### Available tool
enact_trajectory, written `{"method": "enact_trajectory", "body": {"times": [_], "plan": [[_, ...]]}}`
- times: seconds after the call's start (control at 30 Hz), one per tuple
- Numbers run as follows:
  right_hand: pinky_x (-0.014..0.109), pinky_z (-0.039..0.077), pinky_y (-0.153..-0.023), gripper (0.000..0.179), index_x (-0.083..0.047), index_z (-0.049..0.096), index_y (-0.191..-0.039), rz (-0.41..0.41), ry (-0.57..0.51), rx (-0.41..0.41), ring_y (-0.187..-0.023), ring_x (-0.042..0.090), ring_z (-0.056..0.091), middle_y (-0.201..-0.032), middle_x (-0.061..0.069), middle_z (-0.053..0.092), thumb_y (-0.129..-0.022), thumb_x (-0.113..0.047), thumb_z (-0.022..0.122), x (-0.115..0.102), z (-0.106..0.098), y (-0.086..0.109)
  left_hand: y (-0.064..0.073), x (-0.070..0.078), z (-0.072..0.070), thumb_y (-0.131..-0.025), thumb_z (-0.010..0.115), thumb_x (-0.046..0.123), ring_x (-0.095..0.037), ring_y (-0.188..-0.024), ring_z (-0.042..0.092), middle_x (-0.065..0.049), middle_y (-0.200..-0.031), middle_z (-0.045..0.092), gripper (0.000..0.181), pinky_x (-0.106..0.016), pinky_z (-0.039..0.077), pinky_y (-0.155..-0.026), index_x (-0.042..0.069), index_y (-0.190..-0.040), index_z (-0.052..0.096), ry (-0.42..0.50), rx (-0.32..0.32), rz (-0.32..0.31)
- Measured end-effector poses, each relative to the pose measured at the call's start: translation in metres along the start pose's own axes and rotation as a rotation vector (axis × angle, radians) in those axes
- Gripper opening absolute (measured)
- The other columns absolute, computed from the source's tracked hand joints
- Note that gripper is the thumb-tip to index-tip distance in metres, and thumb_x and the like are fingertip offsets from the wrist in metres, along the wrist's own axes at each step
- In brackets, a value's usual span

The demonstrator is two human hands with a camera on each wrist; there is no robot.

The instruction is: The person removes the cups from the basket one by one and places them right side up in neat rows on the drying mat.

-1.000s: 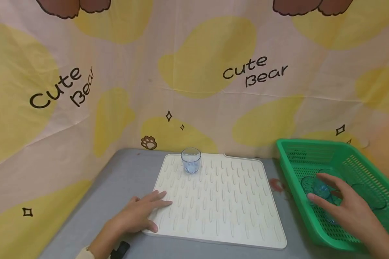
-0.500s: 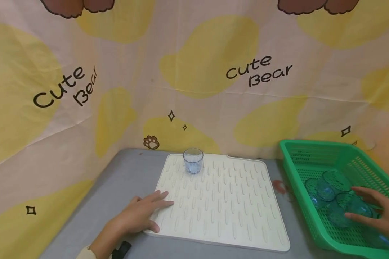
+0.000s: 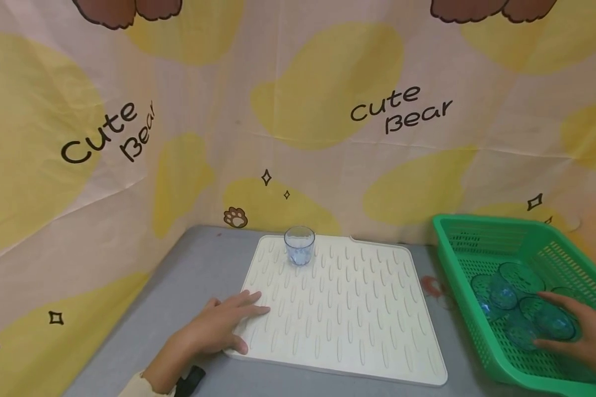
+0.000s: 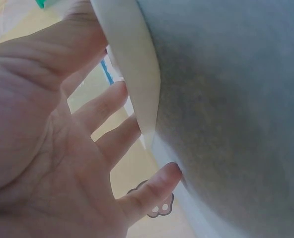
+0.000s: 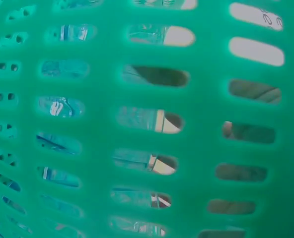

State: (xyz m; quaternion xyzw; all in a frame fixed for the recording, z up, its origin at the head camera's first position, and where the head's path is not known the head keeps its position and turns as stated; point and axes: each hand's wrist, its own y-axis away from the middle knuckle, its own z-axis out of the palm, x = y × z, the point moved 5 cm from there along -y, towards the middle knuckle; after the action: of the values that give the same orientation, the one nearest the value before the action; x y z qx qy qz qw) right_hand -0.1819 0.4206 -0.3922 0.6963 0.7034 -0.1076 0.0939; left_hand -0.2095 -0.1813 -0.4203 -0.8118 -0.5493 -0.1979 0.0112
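Observation:
A cream ribbed drying mat (image 3: 347, 309) lies on the grey table (image 3: 189, 286). One clear blue cup (image 3: 299, 245) stands upright near the mat's far left corner. My left hand (image 3: 218, 328) rests flat on the mat's near left corner, fingers straight; the left wrist view shows those fingers (image 4: 102, 111) against the mat's edge (image 4: 137, 74). At the right, a green slotted basket (image 3: 457, 231) holds several clear blue cups (image 3: 501, 292) lying on their sides. My right hand (image 3: 576, 331) is inside the basket, fingers and thumb round one blue cup (image 3: 553, 322).
A yellow and pink "Cute Bear" cloth (image 3: 298, 110) backs the table on the far and left sides. A small red mark (image 3: 429, 285) sits on the table between mat and basket. The right wrist view shows only the basket's green mesh wall (image 5: 147, 119) close up.
My right hand moved from the cups at the basket's middle toward its near right side and closed round another cup. The left hand stayed on the mat.

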Motion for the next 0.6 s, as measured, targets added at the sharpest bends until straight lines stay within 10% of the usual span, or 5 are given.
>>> {"method": "enact_trajectory", "body": {"times": [0.6], "plan": [[0.070, 0.042, -0.077, 0.100, 0.017, 0.041, -0.132, -0.001, 0.037, 0.137, -0.098, 0.062, 0.049, -0.115, 0.047, 0.052, -0.063, -0.034, 0.092, -0.0069, -0.0100, 0.0019, -0.0016, 0.0007, -0.0007, -0.066, 0.085, 0.034, -0.027, -0.149, 0.034, 0.003, -0.160, 0.039, 0.080, -0.068, 0.026, -0.108, 0.039, -0.140, 0.056, -0.023, -0.014, -0.009]]}}
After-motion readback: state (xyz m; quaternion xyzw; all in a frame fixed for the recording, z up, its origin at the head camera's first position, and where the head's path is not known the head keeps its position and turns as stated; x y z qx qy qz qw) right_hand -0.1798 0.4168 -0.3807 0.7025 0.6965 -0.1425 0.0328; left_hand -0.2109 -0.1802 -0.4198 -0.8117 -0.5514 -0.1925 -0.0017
